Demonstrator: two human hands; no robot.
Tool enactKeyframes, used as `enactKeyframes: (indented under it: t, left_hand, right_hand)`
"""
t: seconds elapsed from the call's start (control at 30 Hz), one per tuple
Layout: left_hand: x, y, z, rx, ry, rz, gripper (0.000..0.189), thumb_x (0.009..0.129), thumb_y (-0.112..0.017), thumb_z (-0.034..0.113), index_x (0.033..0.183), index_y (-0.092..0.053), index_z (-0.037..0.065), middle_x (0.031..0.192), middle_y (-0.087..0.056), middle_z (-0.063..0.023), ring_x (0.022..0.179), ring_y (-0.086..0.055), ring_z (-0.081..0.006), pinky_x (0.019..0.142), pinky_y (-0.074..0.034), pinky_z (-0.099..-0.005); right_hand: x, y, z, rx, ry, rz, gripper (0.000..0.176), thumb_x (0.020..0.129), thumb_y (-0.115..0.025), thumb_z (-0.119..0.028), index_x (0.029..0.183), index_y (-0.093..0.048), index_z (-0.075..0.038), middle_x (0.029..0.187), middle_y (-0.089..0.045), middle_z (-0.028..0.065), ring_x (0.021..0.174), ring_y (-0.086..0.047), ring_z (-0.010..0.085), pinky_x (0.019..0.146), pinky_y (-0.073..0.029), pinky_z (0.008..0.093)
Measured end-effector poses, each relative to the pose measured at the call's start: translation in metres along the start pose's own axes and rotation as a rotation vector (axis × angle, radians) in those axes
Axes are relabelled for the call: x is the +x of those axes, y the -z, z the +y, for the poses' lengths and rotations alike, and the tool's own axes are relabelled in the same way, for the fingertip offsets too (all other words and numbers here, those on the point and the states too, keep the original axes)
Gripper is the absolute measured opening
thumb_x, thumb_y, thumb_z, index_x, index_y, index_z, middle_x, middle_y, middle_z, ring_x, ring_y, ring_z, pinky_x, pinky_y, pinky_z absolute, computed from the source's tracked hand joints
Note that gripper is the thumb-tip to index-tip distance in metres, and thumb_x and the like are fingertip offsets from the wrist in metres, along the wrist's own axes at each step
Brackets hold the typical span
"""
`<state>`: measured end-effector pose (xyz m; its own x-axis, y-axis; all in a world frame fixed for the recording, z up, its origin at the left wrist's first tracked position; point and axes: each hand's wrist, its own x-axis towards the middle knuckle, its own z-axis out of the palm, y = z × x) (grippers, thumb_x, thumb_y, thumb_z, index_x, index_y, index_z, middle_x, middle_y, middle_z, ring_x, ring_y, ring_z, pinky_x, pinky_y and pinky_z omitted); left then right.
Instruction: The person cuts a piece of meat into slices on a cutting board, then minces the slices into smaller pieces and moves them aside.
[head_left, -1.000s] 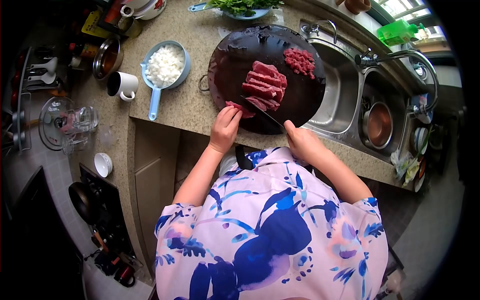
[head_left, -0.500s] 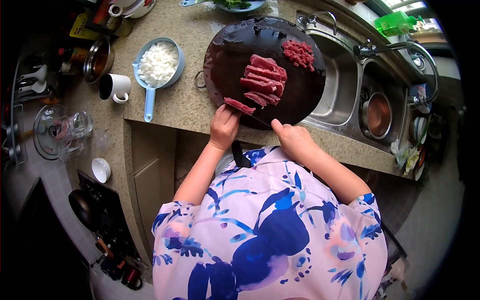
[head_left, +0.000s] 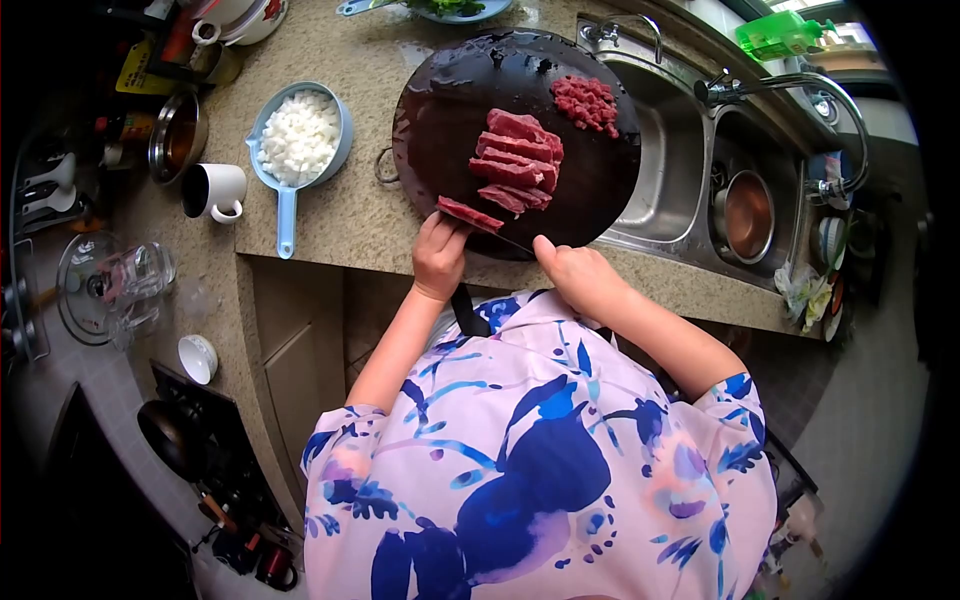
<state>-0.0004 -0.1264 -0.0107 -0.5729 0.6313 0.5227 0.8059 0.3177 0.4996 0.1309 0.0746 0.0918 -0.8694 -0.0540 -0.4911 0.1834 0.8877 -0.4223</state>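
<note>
- In the head view, the left hand (head_left: 438,262) is holding its fingers closed on the near edge of a loose meat slice (head_left: 470,214).
- The right hand (head_left: 580,278) is gripping a knife (head_left: 515,243), its fingers wrapping the handle (blade partly hidden).
- The slice is lying near the front edge of a round dark board (head_left: 430,150).
- Sliced meat (head_left: 515,162) is resting beyond it, diced meat (head_left: 585,104) farther back.
- The board is sitting on the desk (head_left: 360,228), between a blue pan (head_left: 286,222) and a sink (head_left: 672,190).
</note>
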Motion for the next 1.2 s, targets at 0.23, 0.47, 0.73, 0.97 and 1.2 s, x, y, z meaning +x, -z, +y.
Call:
enactKeyframes:
  t: [0.23, 0.47, 0.73, 0.97, 1.2]
  left_hand:
    - [0.007, 0.001, 0.004, -0.022, 0.026, 0.029, 0.034, 0.068, -0.060, -0.006, 0.097, -0.075, 0.004, 0.103, -0.069, -0.0109, 0.102, -0.064, -0.0341, 0.089, -0.054, -0.0406]
    - [0.008, 0.000, 0.003, -0.062, 0.048, 0.034, 0.033, 0.068, -0.060, -0.006, 0.095, -0.074, 0.005, 0.102, -0.069, -0.0104, 0.099, -0.064, -0.0339, 0.088, -0.054, -0.0409]
    - [0.003, -0.002, 0.005, -0.049, 0.081, 0.045, 0.028, 0.067, -0.060, -0.006, 0.091, -0.072, 0.003, 0.099, -0.068, -0.0113, 0.099, -0.063, -0.0349, 0.088, -0.052, -0.0421]
    - [0.001, -0.008, 0.006, -0.072, 0.090, 0.073, 0.029, 0.066, -0.061, -0.006, 0.091, -0.072, 0.002, 0.100, -0.067, -0.0128, 0.100, -0.063, -0.0358, 0.089, -0.052, -0.0429]
    - [0.000, -0.005, 0.006, -0.059, 0.089, 0.067, 0.030, 0.066, -0.061, -0.007, 0.092, -0.072, 0.002, 0.101, -0.067, -0.0130, 0.101, -0.063, -0.0360, 0.089, -0.052, -0.0436]
  right_hand:
    - [0.008, 0.018, 0.002, 0.082, 0.059, -0.101, 0.016, 0.087, -0.046, -0.001, 0.099, -0.037, 0.002, 0.069, -0.062, 0.0231, 0.071, -0.065, 0.0438, 0.062, -0.053, 0.0511]
    - [0.021, 0.014, 0.007, 0.095, 0.110, -0.106, 0.026, 0.085, -0.049, 0.002, 0.108, -0.038, 0.005, 0.070, -0.062, 0.0232, 0.071, -0.065, 0.0446, 0.060, -0.052, 0.0505]
    - [0.066, -0.001, -0.022, 0.097, 0.197, 0.113, 0.027, 0.086, -0.053, 0.000, 0.108, -0.039, 0.004, 0.069, -0.063, 0.0212, 0.068, -0.066, 0.0410, 0.058, -0.053, 0.0476]
    - [0.023, -0.003, -0.007, 0.097, -0.013, -0.038, 0.024, 0.088, -0.051, -0.005, 0.108, -0.041, 0.003, 0.073, -0.066, 0.0226, 0.073, -0.069, 0.0410, 0.062, -0.055, 0.0496]
    - [0.070, -0.003, -0.029, 0.121, 0.120, 0.068, 0.026, 0.086, -0.052, -0.001, 0.108, -0.039, 0.004, 0.075, -0.065, 0.0233, 0.070, -0.066, 0.0419, 0.060, -0.054, 0.0483]
